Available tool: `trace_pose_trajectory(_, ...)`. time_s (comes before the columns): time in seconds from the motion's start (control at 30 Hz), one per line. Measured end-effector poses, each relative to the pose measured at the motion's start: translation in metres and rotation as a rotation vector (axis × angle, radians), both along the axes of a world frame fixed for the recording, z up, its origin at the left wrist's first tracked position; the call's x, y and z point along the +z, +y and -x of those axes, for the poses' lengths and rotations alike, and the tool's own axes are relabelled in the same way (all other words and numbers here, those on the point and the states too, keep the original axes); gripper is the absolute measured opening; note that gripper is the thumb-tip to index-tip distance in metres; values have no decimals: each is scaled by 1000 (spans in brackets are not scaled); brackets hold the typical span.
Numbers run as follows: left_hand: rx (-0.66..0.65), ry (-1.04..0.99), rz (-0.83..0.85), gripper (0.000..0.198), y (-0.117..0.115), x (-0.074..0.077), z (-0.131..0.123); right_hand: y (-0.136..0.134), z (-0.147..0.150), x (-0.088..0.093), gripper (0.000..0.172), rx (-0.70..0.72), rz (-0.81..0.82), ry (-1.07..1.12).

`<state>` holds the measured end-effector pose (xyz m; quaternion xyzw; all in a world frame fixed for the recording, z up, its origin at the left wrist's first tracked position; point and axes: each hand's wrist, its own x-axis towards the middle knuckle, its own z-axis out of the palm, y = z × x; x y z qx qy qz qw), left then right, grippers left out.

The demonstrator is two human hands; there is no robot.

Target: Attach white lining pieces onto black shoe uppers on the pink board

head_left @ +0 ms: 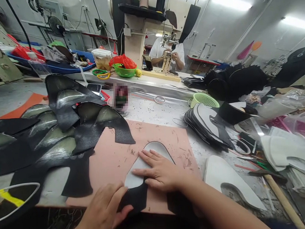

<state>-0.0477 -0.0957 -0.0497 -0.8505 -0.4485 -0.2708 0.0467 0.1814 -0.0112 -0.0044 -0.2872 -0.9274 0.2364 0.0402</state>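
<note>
A shoe-upper piece [137, 175], grey-white on its lining side with black edges, lies on a pink work mat [111, 159] at the front of the bench. My right hand [159, 172] lies flat on it, fingers spread and pressing down. My left hand [105, 209] pinches the piece's black lower edge [135, 198] between thumb and fingers near the bench's front.
Black glossy shoe pieces [55, 138] overlap to the left of the mat. A stack of black-and-white cut pieces [205, 122] sits to the right, with a white piece [230, 182] and a wooden-handled tool [280, 193] nearer. Behind, another person [167, 54] sits at a sewing machine.
</note>
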Motion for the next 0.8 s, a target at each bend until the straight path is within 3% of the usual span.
trace_pose_trajectory(0.13, -39, 260, -33, 47, 3, 2, 4, 0, -3, -4, 46, 81, -29, 54)
trace_pose_trajectory(0.3, -150, 333, 69, 44, 4, 21, 19, 8, -6, -3, 51, 87, 61, 152)
trace_pose_trajectory(0.4, -270, 303, 184, 34, 26, 40, 8, 16, -7, 2, 41, -162, 220, 343)
trace_pose_trajectory(0.5, -292, 332, 236, 23, 68, 52, -28, 21, -6, -4, 37, -493, 144, 458)
trace_pose_trajectory(0.57, -265, 336, 173, 19, 94, 50, -56, 20, -6, -15, 38, -565, -4, 409)
trace_pose_trajectory(0.67, -294, 330, 144, 24, 113, 35, -80, 17, -7, -31, 45, -523, -166, 276)
trace_pose_trajectory(0.8, -305, 376, 208, 44, 98, 21, -65, 16, -10, -32, 47, -450, -202, 72)
